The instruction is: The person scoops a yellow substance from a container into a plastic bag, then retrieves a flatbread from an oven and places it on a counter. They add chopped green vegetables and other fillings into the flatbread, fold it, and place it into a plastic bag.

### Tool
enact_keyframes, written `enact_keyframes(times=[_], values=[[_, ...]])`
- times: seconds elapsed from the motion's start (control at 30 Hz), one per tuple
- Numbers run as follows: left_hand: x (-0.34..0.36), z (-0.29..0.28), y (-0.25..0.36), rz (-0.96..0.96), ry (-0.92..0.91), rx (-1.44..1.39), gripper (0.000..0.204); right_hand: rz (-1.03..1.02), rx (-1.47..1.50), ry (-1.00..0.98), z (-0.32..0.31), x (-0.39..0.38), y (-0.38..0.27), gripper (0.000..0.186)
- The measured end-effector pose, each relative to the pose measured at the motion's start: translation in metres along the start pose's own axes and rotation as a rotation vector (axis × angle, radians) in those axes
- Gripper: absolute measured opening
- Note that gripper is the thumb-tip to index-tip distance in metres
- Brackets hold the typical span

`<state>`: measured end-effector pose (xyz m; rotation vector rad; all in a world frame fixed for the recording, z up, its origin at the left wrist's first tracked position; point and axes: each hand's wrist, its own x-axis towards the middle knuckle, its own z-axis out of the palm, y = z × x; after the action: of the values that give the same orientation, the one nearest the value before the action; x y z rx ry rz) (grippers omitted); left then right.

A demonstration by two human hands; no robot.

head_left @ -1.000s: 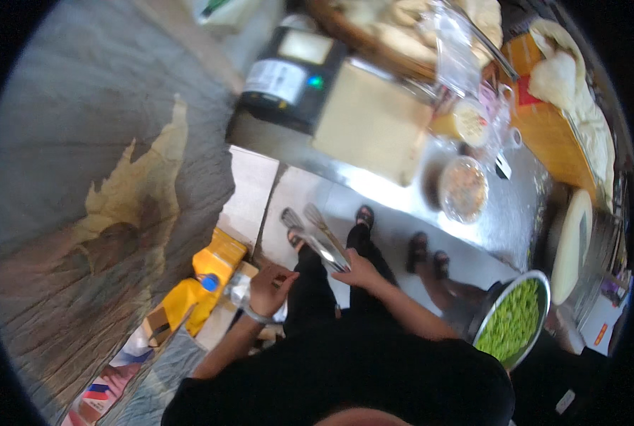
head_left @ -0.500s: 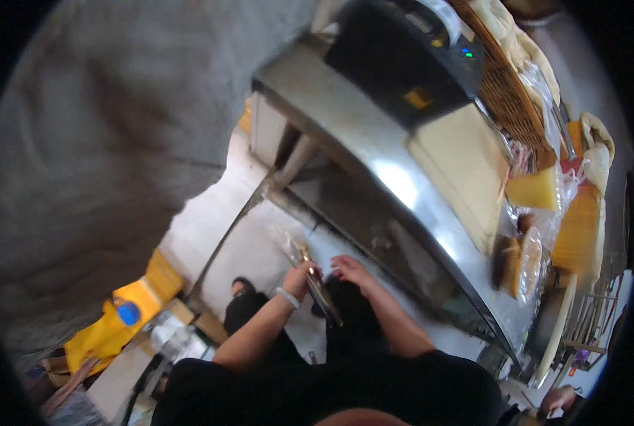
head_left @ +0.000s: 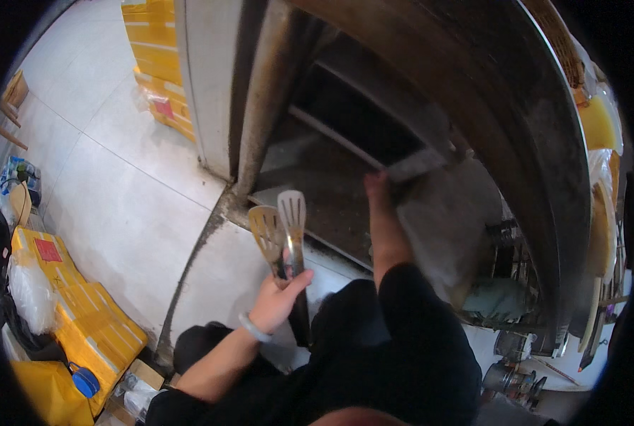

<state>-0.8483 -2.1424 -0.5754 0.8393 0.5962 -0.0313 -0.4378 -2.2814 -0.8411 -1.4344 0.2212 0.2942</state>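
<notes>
Metal serving tongs (head_left: 293, 216) with two slotted heads stand upright in my left hand (head_left: 275, 302), whose fingers are wrapped round the middle. The heads are slightly apart; one looks silver, the other brownish. A pale bracelet (head_left: 255, 327) circles that wrist. My right hand (head_left: 378, 184) reaches under the metal worktable (head_left: 487, 92), close to the pale edge of a dark rectangular thing (head_left: 359, 117) on the lower shelf (head_left: 310, 184). The dimness hides its fingers, so I cannot tell whether it touches or grips that edge.
A rusty table leg (head_left: 263, 106) stands beside a white panel (head_left: 207, 92). Taped yellow boxes (head_left: 82, 298) are stacked at left, near a blue-capped yellow container (head_left: 47, 390). Jars (head_left: 512, 348) and a green bundle (head_left: 494, 298) sit at lower right.
I have bent lower, and the underside of the worktable now fills the upper right. My right hand has gone from beside the tongs to beneath the table. The left still holds the tongs.
</notes>
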Motion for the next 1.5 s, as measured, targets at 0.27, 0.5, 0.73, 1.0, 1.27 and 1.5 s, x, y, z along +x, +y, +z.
enact_keyframes(times=[0.27, 0.5, 0.73, 1.0, 1.27, 1.5], values=[[-0.014, -0.016, 0.005, 0.079, 0.143, 0.011, 0.058, 0.345, 0.147, 0.232, 0.000, 0.033, -0.029, 0.050], [-0.015, -0.021, 0.000, 0.078, 0.219, 0.049, 0.058, 0.089, 0.166, 0.146, 0.007, 0.080, 0.025, 0.049], [-0.010, -0.021, 0.000, 0.102, 0.206, 0.052, 0.055, 0.076, -0.033, -0.012, -0.010, 0.031, 0.031, 0.043], [0.023, 0.006, 0.014, 0.381, -0.126, -0.041, 0.057, -0.263, -0.710, -0.342, 0.010, -0.286, -0.138, 0.059], [0.040, 0.074, 0.015, 0.573, -0.261, 0.513, 0.042, -0.182, -0.455, -0.510, 0.004, -0.372, -0.185, 0.050], [0.049, 0.097, 0.011, 0.699, 0.021, 0.490, 0.038, -0.679, -0.922, -0.577, 0.013, -0.378, -0.191, 0.070]])
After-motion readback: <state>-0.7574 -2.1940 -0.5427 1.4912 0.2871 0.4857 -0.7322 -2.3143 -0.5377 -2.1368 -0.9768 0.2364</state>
